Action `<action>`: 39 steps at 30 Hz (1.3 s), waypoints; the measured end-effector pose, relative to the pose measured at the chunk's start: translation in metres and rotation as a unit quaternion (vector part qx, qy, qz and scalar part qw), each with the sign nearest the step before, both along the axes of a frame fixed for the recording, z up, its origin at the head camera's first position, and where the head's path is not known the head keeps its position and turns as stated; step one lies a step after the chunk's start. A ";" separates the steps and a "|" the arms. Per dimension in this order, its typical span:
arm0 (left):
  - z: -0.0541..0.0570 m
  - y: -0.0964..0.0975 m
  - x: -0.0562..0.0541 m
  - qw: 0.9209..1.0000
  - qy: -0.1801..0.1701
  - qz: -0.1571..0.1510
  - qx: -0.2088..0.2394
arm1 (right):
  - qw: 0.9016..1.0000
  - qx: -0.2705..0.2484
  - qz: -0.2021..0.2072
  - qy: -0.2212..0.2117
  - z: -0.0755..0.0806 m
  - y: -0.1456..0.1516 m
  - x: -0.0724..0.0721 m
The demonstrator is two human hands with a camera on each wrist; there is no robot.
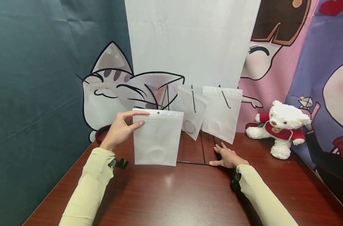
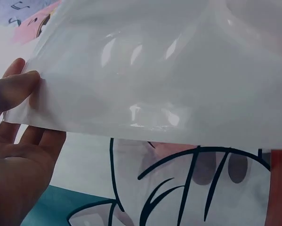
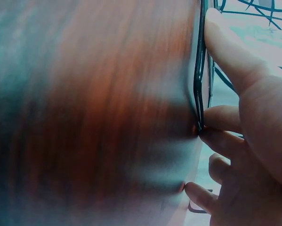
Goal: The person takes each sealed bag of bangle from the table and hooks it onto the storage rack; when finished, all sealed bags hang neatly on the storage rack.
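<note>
My left hand [image 1: 121, 127] pinches the upper left corner of a white frosted zip-lock bag [image 1: 157, 135] between thumb and fingers. A faint round shape shows low inside the bag, and a small dark hole sits near its top edge. Close up, the left wrist view has thumb and fingers on either side of the bag [image 2: 145, 80]. Behind stands a black wire rack [image 1: 203, 147] with hooks; two similar bags [image 1: 190, 119] [image 1: 220, 116] hang there. My right hand [image 1: 229, 157] touches the rack's base with fingers spread; the right wrist view shows the thumb by the black wire [image 3: 199, 70].
A white teddy bear [image 1: 282, 125] in a red top sits at the right. A dark red rounded object [image 1: 102, 134] is partly hidden behind my left hand. The brown table [image 1: 171, 194] meets printed cartoon curtains [image 1: 194, 37] at the back.
</note>
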State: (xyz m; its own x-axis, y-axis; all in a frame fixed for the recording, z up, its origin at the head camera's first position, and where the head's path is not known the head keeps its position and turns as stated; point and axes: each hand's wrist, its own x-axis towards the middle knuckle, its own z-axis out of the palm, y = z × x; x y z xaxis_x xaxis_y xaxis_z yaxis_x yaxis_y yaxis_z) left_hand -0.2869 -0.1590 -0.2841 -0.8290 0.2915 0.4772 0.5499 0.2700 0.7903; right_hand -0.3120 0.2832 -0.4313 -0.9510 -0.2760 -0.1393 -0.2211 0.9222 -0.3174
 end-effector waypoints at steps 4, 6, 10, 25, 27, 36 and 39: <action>0.003 0.004 -0.001 1.000 0.007 -0.009 0.013 | 1.000 0.002 0.001 0.008 0.001 0.001 0.000; 0.004 0.006 -0.003 1.000 0.004 -0.013 0.016 | 1.000 0.000 0.000 0.007 0.001 0.000 0.000; 0.003 0.008 -0.006 1.000 0.000 -0.004 0.014 | 1.000 -0.003 -0.002 -0.001 -0.001 0.000 0.000; 0.003 0.017 -0.033 1.000 0.008 0.028 -0.001 | 1.000 -0.001 -0.003 0.003 -0.003 -0.001 0.003; 0.003 0.020 -0.037 0.999 0.003 0.038 -0.004 | 1.000 0.000 -0.003 0.003 -0.004 -0.001 0.003; 0.007 0.027 -0.055 0.994 0.035 0.062 -0.085 | 1.000 0.012 -0.003 -0.005 0.002 -0.003 0.005; 0.008 0.029 -0.061 0.989 0.050 0.065 -0.126 | 1.000 0.017 -0.003 -0.004 0.003 -0.003 0.005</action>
